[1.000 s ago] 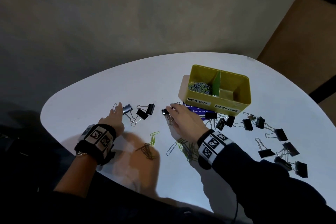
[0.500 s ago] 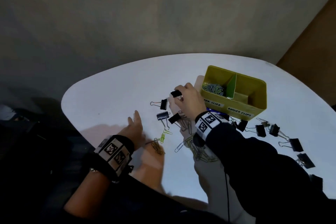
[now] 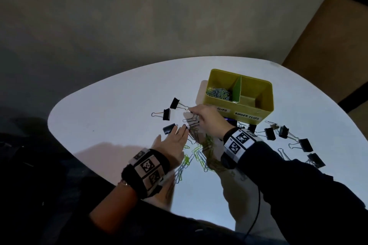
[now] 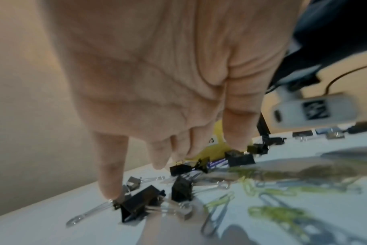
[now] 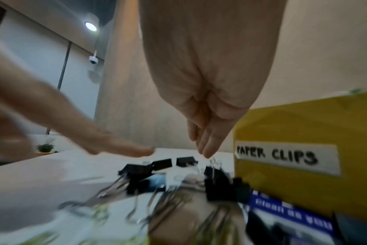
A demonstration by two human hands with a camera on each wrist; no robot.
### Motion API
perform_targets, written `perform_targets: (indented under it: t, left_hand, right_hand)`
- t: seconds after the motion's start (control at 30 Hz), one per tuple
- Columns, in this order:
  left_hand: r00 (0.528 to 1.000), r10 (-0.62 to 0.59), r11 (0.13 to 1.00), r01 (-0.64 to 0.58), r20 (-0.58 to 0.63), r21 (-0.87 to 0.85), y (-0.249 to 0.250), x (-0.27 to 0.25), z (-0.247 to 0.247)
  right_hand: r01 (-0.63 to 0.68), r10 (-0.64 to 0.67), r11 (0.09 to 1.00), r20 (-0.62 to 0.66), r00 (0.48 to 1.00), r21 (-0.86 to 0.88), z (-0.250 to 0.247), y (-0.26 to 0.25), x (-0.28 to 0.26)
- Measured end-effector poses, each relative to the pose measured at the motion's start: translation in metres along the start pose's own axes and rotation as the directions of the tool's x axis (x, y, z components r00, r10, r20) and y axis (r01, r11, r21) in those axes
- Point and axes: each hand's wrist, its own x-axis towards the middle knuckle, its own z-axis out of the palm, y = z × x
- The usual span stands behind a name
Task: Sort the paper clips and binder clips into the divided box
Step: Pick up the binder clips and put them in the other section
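The yellow divided box [image 3: 256, 112] stands at the table's far side, labelled PAPER CLIPS [image 5: 283, 157] and BINDER CLIPS. Paper clips [image 3: 218, 93] fill its left compartment. Three black binder clips [image 3: 174, 103] lie left of the box. My right hand [image 3: 207, 119] reaches to them with straight fingers [image 5: 207, 149], tips at a wire handle, holding nothing. My left hand [image 3: 173, 139] lies flat and open. One of its fingers [image 4: 111, 182] touches the handle of a binder clip [image 4: 140, 203]. A heap of green and silver paper clips [image 3: 201, 149] lies between my wrists.
Several more black binder clips [image 3: 304, 145] are scattered on the white table [image 3: 119, 105] to the right of the box. A blue printed card [image 5: 291, 213] lies at the box's front. The table's curved edge runs close on the left.
My right hand has let go of the black binder clip it held up; the clip now lies by its fingertips. My left hand has slid forward to the clips.
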Motion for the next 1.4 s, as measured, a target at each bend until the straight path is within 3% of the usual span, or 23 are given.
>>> perform_targets:
  t: [0.1, 0.17, 0.3, 0.37, 0.5, 0.7, 0.8, 0.97, 1.07, 1.13, 1.23, 1.33, 1.4]
  left_hand:
    - [0.994, -0.043, 0.993, 0.031, 0.104, 0.115, -0.010, 0.017, -0.001]
    - [0.990, -0.095, 0.990, 0.083, 0.101, 0.117, -0.021, 0.023, -0.001]
    - [0.988, -0.146, 0.989, 0.145, 0.041, 0.023, -0.045, 0.029, -0.011]
    - [0.988, -0.154, 0.987, 0.154, -0.015, 0.052, -0.050, 0.032, -0.016]
    - [0.998, 0.012, 0.988, -0.003, -0.061, 0.152, -0.034, 0.041, -0.020]
    - [0.986, 0.121, 0.977, -0.140, 0.118, 0.163, -0.016, 0.051, -0.018]
    - [0.977, 0.200, 0.979, -0.203, 0.079, 0.028, -0.018, 0.036, -0.019]
    - [0.990, 0.063, 0.992, -0.048, -0.130, 0.116, -0.020, -0.003, -0.016]
    - [0.997, 0.047, 0.983, -0.035, -0.066, 0.180, -0.016, -0.018, -0.003]
    - [1.000, 0.021, 0.992, -0.020, -0.005, 0.122, -0.013, -0.017, 0.004]
    - [0.999, 0.002, 0.998, 0.001, -0.050, 0.061, -0.003, -0.014, 0.018]
    - [0.984, -0.024, 1.000, 0.027, -0.178, 0.014, 0.008, -0.007, 0.026]
    - [0.992, -0.046, 0.997, 0.038, -0.121, -0.063, 0.016, 0.002, 0.021]
  right_hand:
    - [-0.051, 0.042, 0.995, 0.099, 0.994, 0.085, 0.015, -0.006, -0.020]
    - [-0.099, 0.090, 0.991, 0.103, 0.991, 0.087, 0.022, -0.004, -0.028]
    - [-0.078, 0.082, 0.993, -0.042, 0.996, 0.088, 0.024, 0.012, -0.041]
    - [-0.056, 0.048, 0.997, -0.159, 0.986, -0.048, 0.023, 0.022, -0.042]
    - [-0.141, 0.098, 0.946, -0.156, 0.983, -0.292, 0.015, 0.035, -0.038]
    - [-0.134, 0.107, 0.958, -0.121, 0.987, -0.252, 0.013, 0.037, -0.026]
    - [-0.080, 0.036, 0.944, -0.139, 0.990, -0.321, 0.013, 0.036, -0.031]
    - [0.148, -0.139, 0.895, 0.052, 0.989, -0.421, 0.029, 0.031, -0.056]
    - [0.198, -0.158, 0.906, 0.136, 0.978, -0.373, 0.029, 0.036, -0.073]
    - [0.141, -0.123, 0.937, 0.074, 0.990, -0.319, 0.020, 0.040, -0.089]
    - [-0.154, 0.145, 0.975, -0.062, 0.987, -0.163, 0.001, 0.053, -0.122]
    - [-0.390, 0.406, 0.907, 0.088, 0.910, -0.159, -0.009, 0.069, -0.151]
    - [-0.442, 0.451, 0.892, 0.148, 0.880, -0.092, -0.003, 0.072, -0.163]
